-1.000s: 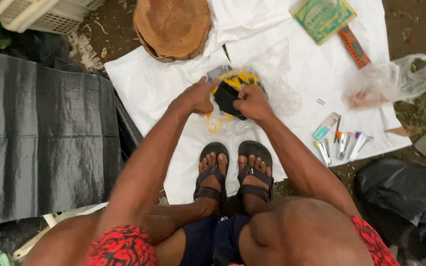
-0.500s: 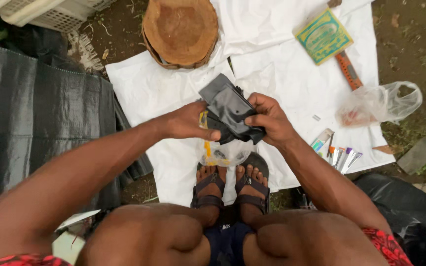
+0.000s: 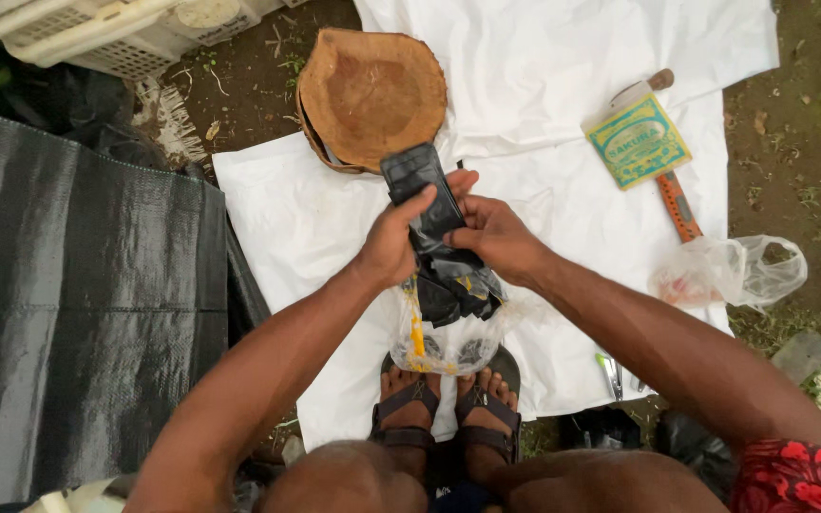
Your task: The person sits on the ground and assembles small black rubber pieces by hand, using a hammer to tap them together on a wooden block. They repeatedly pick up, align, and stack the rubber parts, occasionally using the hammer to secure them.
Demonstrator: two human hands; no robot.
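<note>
- Over the white woven sheet (image 3: 306, 237) spread on the ground, we see both hands meet on a flat black rectangular plastic packet (image 3: 422, 193); its lower end is lost in a bunch of crumpled black plastic wrapping (image 3: 456, 285), so we cannot tell where the packet ends.
- Below that bunch hangs a clear plastic bag with yellow marks (image 3: 444, 342); what lies inside it is hard to make out, and it hides part of the sandalled feet (image 3: 448, 408).
- At the sheet's right edge, small shiny metal pieces (image 3: 612, 372) are half covered by the right forearm, and we cannot say what they are.
- At the upper right lies a square green and yellow printed packet (image 3: 639, 142), tilted, resting over an orange-handled tool (image 3: 678, 204) whose upper part it hides.
- Right of that sits a crumpled clear plastic bag with something reddish inside (image 3: 729, 274), half off the sheet.
- Beyond the hands stands a round brown wooden block (image 3: 372, 95), and a pale slotted plastic crate (image 3: 97, 33) is cut off at the top left corner.
- Black woven sheeting (image 3: 78, 304) covers the left side.
- Our left hand (image 3: 393, 242) pinches the black packet's near edge, thumb across its face; our right hand (image 3: 496, 237) grips it from the other side, fingers curled behind.
- The packet is held above the sheet in front of the wooden block, its long axis running away from us and leaning slightly left, the free end pointing at the block.
</note>
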